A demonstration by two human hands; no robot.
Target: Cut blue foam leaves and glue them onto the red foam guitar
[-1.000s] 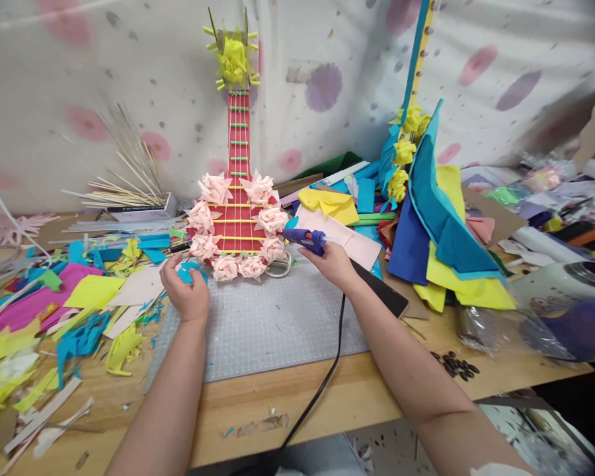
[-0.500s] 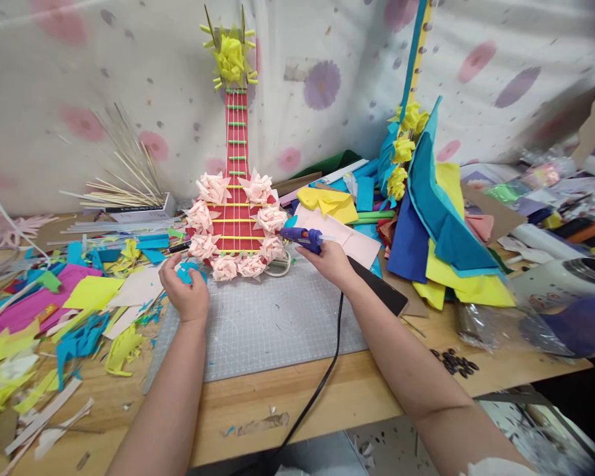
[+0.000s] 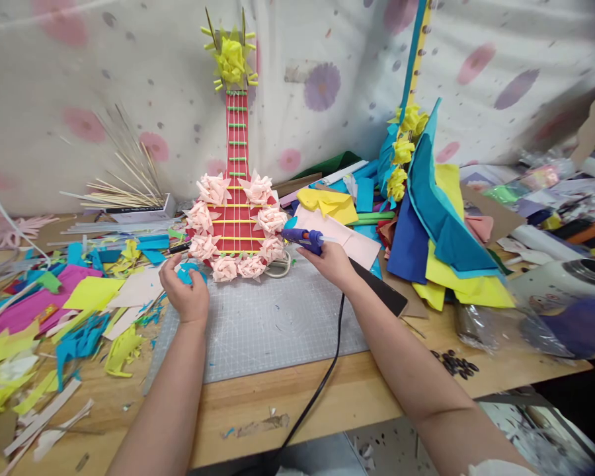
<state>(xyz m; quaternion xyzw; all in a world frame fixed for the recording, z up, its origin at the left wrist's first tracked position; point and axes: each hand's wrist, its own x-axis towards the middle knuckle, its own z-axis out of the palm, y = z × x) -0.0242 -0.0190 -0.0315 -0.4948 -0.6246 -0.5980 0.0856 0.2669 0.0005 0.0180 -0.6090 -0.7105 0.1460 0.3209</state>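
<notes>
My right hand (image 3: 331,264) is wrapped round a blue hot glue gun (image 3: 302,239), whose nozzle points left at the lower right side of a handmade guitar (image 3: 237,228). A glue stick sticks out of its back. The guitar leans upright against the wall covering, with a red body and neck, white strings, pale pink paper roses round the body and a yellow rose at the head. Left of the guitar's base, my left hand (image 3: 186,291) has its fingers curled round a piece of blue paper (image 3: 191,271). A small blue leaf (image 3: 291,223) shows beside the gun's nozzle.
A grey cutting mat (image 3: 282,324) lies below the guitar, and the gun's black cord (image 3: 330,370) crosses it. Paper scraps (image 3: 86,291) cover the left side. A dark phone-like slab (image 3: 379,287), folded blue paper (image 3: 441,218) and black beads (image 3: 456,363) lie on the right.
</notes>
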